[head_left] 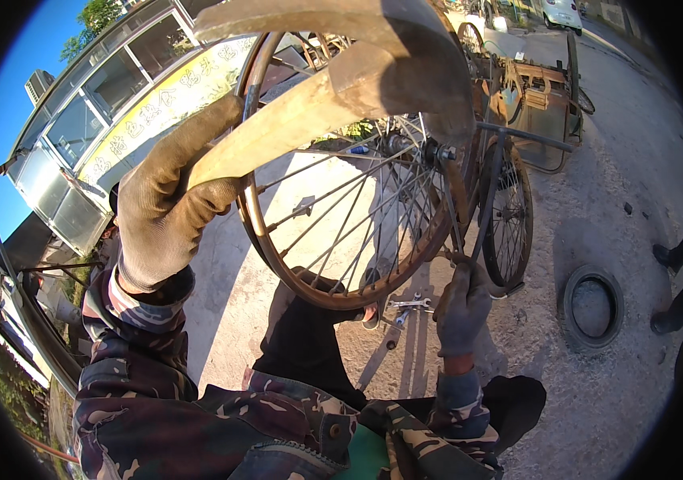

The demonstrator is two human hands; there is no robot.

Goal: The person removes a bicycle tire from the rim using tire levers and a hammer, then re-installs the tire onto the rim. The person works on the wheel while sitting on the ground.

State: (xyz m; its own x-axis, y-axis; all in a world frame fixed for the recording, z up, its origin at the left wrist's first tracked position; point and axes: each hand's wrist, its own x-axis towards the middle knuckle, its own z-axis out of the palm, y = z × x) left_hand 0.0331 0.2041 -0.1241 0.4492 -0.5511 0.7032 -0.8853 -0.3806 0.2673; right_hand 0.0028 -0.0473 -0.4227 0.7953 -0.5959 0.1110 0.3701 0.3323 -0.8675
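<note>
In front of me stands a spoked bicycle wheel [351, 298] with a rusty rim, its hub and axle [437, 152] facing right. My left hand [164, 210], in a worn brown glove, is closed round the end of a broad tan band [277, 128] beside the rim's left side. This band looks like an old tyre; it bends across the wheel's top, close to the camera. My gloved right hand [463, 310] is closed low at the wheel's right, by the lower end of a metal frame part; what its fingers hold is hidden.
Spanners [412, 304] lie on the ground below the wheel. A loose black tyre [592, 307] lies to the right, near another person's dark shoes [668, 322]. Behind stand a second spoked wheel [509, 216] and a rusty cart [545, 100]. A windowed kiosk [89, 128] stands at left.
</note>
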